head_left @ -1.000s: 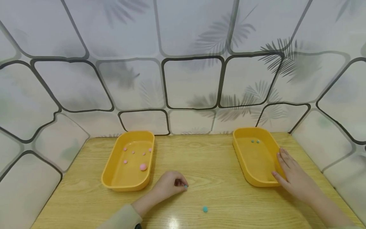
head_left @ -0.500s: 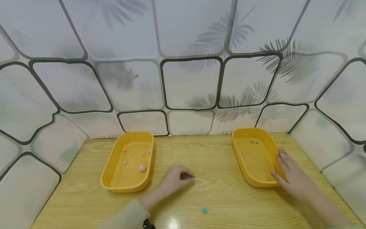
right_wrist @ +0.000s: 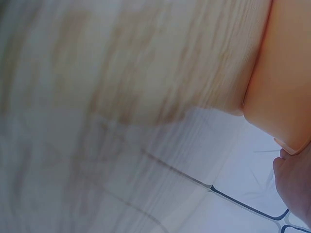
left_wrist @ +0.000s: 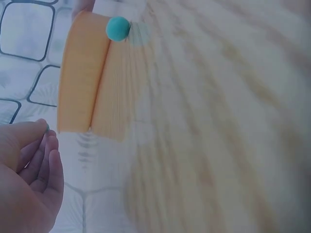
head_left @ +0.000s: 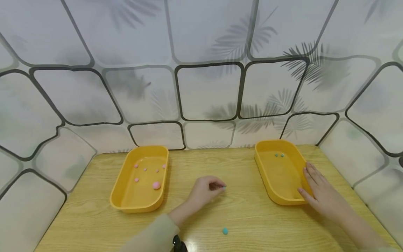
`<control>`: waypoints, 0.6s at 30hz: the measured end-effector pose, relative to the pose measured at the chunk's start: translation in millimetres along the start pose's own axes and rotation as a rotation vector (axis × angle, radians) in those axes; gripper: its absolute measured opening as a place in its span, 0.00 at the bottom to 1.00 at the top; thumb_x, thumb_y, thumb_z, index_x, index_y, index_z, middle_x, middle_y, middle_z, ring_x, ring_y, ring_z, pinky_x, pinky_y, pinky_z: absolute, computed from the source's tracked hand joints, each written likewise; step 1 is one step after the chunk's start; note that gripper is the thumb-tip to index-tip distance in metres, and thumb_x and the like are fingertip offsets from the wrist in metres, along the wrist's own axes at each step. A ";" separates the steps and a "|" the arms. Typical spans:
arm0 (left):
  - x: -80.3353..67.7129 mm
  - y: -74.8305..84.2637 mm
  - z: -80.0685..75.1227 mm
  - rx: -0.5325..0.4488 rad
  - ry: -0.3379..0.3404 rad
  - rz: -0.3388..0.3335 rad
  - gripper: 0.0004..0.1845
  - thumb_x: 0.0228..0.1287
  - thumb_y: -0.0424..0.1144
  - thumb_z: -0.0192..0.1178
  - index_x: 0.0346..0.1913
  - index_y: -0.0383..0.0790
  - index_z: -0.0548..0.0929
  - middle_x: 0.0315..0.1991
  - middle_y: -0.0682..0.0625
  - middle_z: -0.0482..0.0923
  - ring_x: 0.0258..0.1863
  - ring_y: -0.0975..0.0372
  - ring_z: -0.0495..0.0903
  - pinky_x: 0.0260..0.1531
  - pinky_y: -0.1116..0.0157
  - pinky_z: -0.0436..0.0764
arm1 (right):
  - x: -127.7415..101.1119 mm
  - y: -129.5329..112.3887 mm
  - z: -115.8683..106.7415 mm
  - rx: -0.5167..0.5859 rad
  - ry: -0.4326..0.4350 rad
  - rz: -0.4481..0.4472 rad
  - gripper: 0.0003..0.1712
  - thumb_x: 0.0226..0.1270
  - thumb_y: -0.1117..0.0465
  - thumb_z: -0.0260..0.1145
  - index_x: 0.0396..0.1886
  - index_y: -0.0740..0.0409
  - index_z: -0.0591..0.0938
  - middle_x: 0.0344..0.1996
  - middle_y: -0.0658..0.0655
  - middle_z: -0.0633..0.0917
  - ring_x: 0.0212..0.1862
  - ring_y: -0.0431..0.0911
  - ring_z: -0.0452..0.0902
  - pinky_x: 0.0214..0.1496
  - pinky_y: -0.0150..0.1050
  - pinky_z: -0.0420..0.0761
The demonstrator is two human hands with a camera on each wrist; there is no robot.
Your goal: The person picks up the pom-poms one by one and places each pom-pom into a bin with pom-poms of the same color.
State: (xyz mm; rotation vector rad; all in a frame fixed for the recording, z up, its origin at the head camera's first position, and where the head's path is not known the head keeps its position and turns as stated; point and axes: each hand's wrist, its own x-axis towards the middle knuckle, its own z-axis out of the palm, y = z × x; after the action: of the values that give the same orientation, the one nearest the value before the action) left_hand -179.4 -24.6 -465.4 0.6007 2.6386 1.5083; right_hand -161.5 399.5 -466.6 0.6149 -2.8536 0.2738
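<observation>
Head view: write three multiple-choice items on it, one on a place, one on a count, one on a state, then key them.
1. Where does the loose teal bead lie?
A. in the left tray
B. on the wooden table, near its front edge
C. in the right tray

2. How many teal beads are in the right yellow tray?
A. two
B. five
C. none

3. What is the left hand doing?
A. lying flat on the table
B. gripping the left tray
C. pinching a small teal bead at its fingertips

Key: 1 B, it sits on bare wood in front of both trays. 2 A, two specks show at the far end. 3 C, the curled fingers meet on a teal dot.
</observation>
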 end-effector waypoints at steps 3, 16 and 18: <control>5.6 1.2 5.5 -0.035 0.003 -0.010 0.05 0.70 0.35 0.71 0.43 0.39 0.93 0.39 0.47 0.92 0.33 0.70 0.83 0.35 0.75 0.84 | 0.4 -0.6 -0.7 0.005 -0.005 0.003 0.44 0.86 0.51 0.55 0.80 0.82 0.52 0.86 0.67 0.37 0.86 0.41 0.18 0.78 0.21 0.16; 32.9 16.5 24.6 -0.082 -0.007 -0.024 0.05 0.71 0.36 0.71 0.44 0.40 0.93 0.40 0.47 0.92 0.35 0.66 0.86 0.35 0.75 0.84 | 1.9 0.1 -1.7 -0.004 0.011 -0.009 0.44 0.86 0.51 0.55 0.80 0.83 0.54 0.86 0.68 0.38 0.85 0.37 0.16 0.78 0.22 0.17; 36.7 21.1 26.4 -0.093 -0.013 -0.022 0.05 0.71 0.35 0.71 0.44 0.39 0.93 0.40 0.46 0.92 0.35 0.65 0.86 0.35 0.75 0.84 | 1.5 0.3 -1.5 -0.010 0.011 -0.008 0.44 0.86 0.51 0.55 0.80 0.82 0.53 0.86 0.67 0.38 0.85 0.37 0.16 0.78 0.22 0.17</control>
State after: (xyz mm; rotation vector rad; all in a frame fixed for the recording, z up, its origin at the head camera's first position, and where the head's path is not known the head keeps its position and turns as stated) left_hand -200.9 19.4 -456.0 0.5698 2.5406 1.6043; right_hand -162.7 399.5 -464.8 0.6212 -2.8400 0.2607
